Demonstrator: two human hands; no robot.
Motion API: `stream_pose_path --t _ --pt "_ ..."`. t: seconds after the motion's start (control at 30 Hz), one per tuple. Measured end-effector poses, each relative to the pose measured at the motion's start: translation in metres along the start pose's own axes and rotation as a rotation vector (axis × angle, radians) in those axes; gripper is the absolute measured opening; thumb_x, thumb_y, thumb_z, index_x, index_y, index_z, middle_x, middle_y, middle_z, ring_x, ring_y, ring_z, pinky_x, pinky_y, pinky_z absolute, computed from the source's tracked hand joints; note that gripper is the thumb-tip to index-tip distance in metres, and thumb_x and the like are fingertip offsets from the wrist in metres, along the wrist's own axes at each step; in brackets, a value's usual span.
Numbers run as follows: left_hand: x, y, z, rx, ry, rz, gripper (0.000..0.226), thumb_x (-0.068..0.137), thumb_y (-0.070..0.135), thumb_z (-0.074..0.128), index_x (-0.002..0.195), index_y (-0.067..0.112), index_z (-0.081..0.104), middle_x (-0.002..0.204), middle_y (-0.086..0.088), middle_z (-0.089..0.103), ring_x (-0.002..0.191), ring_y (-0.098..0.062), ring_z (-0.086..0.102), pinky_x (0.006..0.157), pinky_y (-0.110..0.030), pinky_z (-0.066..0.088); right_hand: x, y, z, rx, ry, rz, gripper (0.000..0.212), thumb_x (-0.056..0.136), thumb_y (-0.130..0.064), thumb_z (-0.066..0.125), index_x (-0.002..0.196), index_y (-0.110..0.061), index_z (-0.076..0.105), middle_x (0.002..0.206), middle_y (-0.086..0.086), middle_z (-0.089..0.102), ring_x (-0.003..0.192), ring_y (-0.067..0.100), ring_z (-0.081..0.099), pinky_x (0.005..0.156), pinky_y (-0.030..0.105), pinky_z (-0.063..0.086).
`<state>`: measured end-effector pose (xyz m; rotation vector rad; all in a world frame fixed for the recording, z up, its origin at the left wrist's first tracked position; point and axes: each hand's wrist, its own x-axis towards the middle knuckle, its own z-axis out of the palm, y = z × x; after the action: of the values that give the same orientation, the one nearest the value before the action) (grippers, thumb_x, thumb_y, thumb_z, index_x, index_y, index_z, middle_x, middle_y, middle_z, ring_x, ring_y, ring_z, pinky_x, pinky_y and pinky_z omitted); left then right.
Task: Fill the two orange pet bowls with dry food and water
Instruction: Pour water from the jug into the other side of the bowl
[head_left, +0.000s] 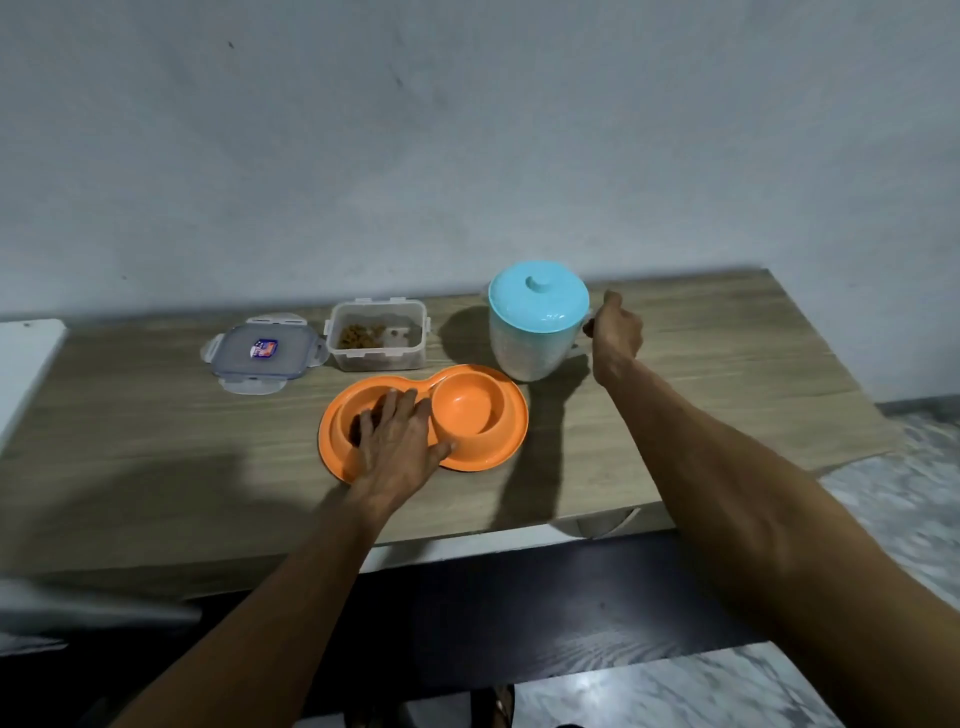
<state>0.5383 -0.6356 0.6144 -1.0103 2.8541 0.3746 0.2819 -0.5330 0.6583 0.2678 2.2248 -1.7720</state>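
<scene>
The left hand (400, 441) lies flat, fingers (395, 402) straight and spread, holding nothing, on the orange double bowl (483, 452). Of its 2 wells, the left one, holding dark dry food (356, 428), sits under the fingertips. The empty right well (465, 410) is just beside the thumb. The right hand (618, 330) curls its fingers at the handle of the lidded jug (535, 332); whether they clasp it cannot be told.

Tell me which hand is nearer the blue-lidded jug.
Right. The right hand grips the handle of the jug; the left hand rests on the orange pet bowls, short of it.
</scene>
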Motion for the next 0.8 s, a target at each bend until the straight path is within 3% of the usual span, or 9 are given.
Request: stream_pose_path --t 0.1,0.2,0.37,0.47,0.8 --pt "0.000 0.001 0.002 -0.006 0.001 -0.017 0.071 0.089 0.055 0.055 0.148 0.019 0.035 0.159 -0.006 0.028 0.149 -0.029 0.016 0.114 -0.060 0.020 0.003 0.004 0.003 0.035 -0.027 -0.011 0.043 0.093 -0.041 0.045 0.068 -0.009 0.060 0.086 0.013 0.068 0.084 0.031 0.068 0.076 0.040 0.051" --pt "0.001 0.003 0.003 -0.007 -0.006 -0.030 0.073 0.090 0.055 0.054 0.150 0.020 0.032 0.160 -0.006 0.025 0.150 -0.029 0.014 0.115 -0.060 0.019 0.006 0.004 0.004 0.026 -0.062 -0.004 0.040 0.091 -0.042 0.050 0.076 -0.007 0.063 0.088 0.011 0.067 0.081 0.028 0.068 0.080 0.043 0.055" --pt "0.000 0.005 0.002 -0.029 -0.028 -0.055 0.075 0.090 0.053 0.056 0.152 0.020 0.029 0.162 -0.005 0.021 0.151 -0.029 0.010 0.118 -0.059 0.014 0.005 0.000 0.005 -0.014 -0.072 -0.043 0.036 0.082 -0.039 0.060 0.070 -0.006 0.061 0.076 0.007 0.063 0.072 0.023 0.061 0.070 0.038 0.054" --pt "0.000 0.007 -0.001 -0.042 -0.035 -0.064 0.074 0.090 0.052 0.057 0.152 0.021 0.029 0.162 -0.005 0.020 0.151 -0.029 0.010 0.118 -0.058 0.013 0.001 -0.011 0.003 -0.094 -0.083 -0.111 0.032 0.078 -0.036 0.063 0.065 -0.007 0.058 0.070 0.004 0.058 0.069 0.022 0.058 0.063 0.032 0.046" --pt "-0.002 0.007 -0.003 -0.050 -0.049 -0.077 0.075 0.091 0.050 0.058 0.153 0.021 0.027 0.163 -0.005 0.019 0.151 -0.029 0.009 0.118 -0.058 0.012 -0.014 -0.040 0.007 -0.444 -0.142 -0.457 0.042 0.080 -0.026 0.060 0.046 -0.010 0.043 0.049 0.006 0.039 0.054 0.021 0.037 0.062 0.034 0.040"
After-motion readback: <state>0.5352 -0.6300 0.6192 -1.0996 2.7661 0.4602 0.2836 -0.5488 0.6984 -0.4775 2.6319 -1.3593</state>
